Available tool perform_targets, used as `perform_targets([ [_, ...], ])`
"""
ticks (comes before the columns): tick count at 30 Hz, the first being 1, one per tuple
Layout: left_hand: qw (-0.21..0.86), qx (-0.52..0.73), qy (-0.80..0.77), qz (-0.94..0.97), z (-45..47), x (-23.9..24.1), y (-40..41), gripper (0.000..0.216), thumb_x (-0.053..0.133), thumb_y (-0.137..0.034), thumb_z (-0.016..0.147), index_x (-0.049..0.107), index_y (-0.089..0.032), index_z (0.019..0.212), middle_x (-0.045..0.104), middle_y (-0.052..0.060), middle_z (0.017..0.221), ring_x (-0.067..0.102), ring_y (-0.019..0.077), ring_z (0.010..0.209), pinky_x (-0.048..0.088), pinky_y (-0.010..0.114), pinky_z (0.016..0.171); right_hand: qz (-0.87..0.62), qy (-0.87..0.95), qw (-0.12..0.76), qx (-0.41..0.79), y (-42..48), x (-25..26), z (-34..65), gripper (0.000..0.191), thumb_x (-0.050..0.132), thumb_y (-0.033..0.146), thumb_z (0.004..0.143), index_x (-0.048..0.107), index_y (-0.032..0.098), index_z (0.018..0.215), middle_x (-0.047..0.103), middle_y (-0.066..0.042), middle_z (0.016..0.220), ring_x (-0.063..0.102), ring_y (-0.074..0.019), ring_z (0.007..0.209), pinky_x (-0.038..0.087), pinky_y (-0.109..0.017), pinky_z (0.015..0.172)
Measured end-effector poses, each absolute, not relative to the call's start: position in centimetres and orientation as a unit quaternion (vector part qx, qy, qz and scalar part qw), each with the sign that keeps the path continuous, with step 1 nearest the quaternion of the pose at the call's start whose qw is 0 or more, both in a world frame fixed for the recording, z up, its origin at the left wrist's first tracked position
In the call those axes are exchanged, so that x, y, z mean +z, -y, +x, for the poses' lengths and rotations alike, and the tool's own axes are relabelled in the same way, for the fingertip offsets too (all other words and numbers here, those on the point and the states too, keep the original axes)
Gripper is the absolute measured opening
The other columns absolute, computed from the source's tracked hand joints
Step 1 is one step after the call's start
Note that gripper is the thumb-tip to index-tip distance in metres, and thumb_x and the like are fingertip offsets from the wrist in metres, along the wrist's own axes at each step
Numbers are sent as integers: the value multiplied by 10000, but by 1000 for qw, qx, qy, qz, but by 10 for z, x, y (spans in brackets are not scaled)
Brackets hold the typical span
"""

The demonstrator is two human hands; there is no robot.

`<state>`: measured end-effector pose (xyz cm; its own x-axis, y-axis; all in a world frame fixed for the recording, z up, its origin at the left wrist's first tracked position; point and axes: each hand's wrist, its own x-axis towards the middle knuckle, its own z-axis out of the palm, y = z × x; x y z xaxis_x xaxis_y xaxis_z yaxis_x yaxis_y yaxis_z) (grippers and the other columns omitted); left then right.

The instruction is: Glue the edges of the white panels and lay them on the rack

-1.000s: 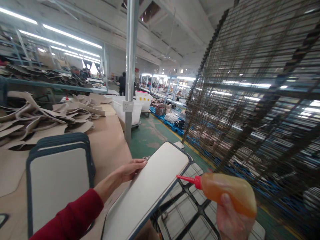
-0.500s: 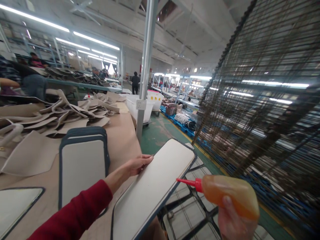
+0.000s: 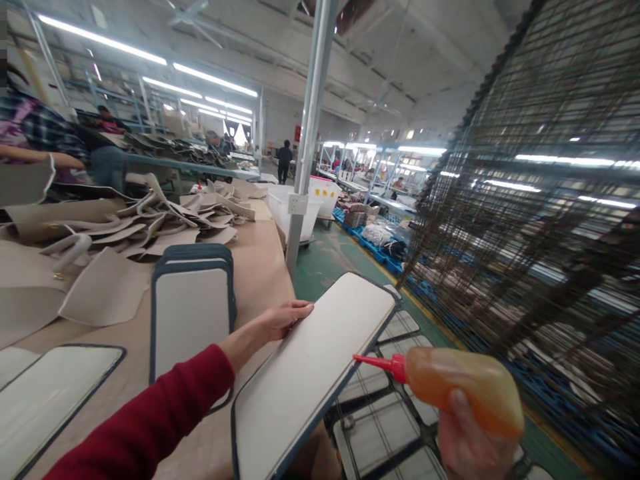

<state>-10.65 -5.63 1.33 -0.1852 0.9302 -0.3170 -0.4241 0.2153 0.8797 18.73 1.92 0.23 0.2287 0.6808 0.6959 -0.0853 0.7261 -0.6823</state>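
My left hand (image 3: 285, 320) pinches the upper left edge of a long white panel with a dark blue rim (image 3: 315, 373), which is held tilted. My right hand (image 3: 470, 433) is wrapped around a squeeze bottle of amber glue (image 3: 465, 387) lying on its side. Its red nozzle (image 3: 380, 362) points left, the tip at the panel's right edge. On the table to the left stands a stack of similar rimmed panels (image 3: 193, 320). Another panel (image 3: 60, 393), with a shiny surface, lies at the lower left.
Beige cut pieces (image 3: 195, 217) are heaped on the table (image 3: 260, 260). A metal post (image 3: 310, 127) rises at the table's far corner, beside white bins (image 3: 295, 210). Rimmed panels lie on a wire rack (image 3: 380, 427) below right; a tall wire mesh (image 3: 525, 167) leans there. A co-worker (image 3: 40, 127) is at far left.
The view has turned slightly left, so the surroundings sit further right. Both hands keep their holds, and the nozzle tip stays near the same spot on the panel's edge.
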Motion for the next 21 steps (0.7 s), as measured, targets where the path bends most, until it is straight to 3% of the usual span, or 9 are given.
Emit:
perform_targets([
  [5, 582, 594, -505, 229, -105, 13, 59, 403, 861, -396, 529, 633, -146, 749, 680, 10, 628, 614, 140, 546, 479, 241, 526, -284, 580, 732, 218, -21, 0, 193, 273, 774, 361, 687, 661, 169, 846, 653, -138, 882, 623, -324, 824, 516, -571, 812],
  [10, 584, 601, -497, 225, -107, 14, 60, 354, 839, -364, 586, 640, -137, 771, 702, 39, 664, 632, 152, 570, 511, 262, 571, -294, 668, 678, 87, -39, -16, 220, 262, 857, 350, 545, 670, 183, 619, 644, -102, 710, 636, -360, 816, 406, -616, 953],
  [17, 568, 610, -506, 221, -113, 15, 61, 319, 808, -344, 642, 649, -119, 804, 707, 56, 679, 644, 164, 575, 511, 268, 575, -256, 692, 671, 69, -45, -40, 221, 286, 824, 387, 638, 673, 157, 718, 652, -93, 706, 651, -310, 721, 561, -482, 727],
  [21, 565, 613, -510, 211, -114, 19, 62, 256, 785, -308, 682, 650, -116, 782, 699, 45, 658, 632, 147, 549, 512, 258, 573, -139, 760, 620, -135, -42, -31, 220, 71, 749, 157, 712, 678, 153, 717, 672, -90, 746, 660, -282, 679, 557, -405, 653],
])
